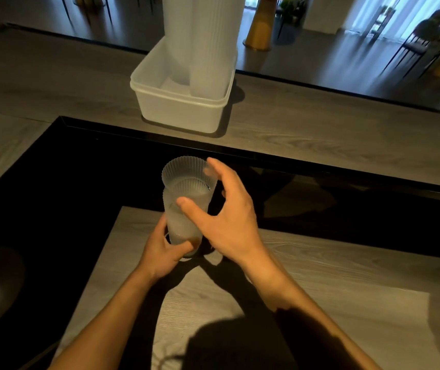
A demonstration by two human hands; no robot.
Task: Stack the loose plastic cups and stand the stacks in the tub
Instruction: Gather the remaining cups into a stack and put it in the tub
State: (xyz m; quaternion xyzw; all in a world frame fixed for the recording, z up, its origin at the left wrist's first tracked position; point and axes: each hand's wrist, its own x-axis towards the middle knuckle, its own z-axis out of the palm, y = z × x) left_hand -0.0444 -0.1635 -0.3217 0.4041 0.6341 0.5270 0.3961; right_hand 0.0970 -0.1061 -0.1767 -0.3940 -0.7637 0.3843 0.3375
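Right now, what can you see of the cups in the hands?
The cup stack is two frosted, see-through plastic cups with ribbed sides and wavy rims, one partly nested in the other, mouths up, nearly upright. The left hand grips its bottom; the right hand pinches the top cup between thumb and fingers.

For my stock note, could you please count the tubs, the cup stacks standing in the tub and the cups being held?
tub: 1
cup stacks standing in the tub: 2 that I can tell apart
held cups, one nested in the other: 2
Total: 5
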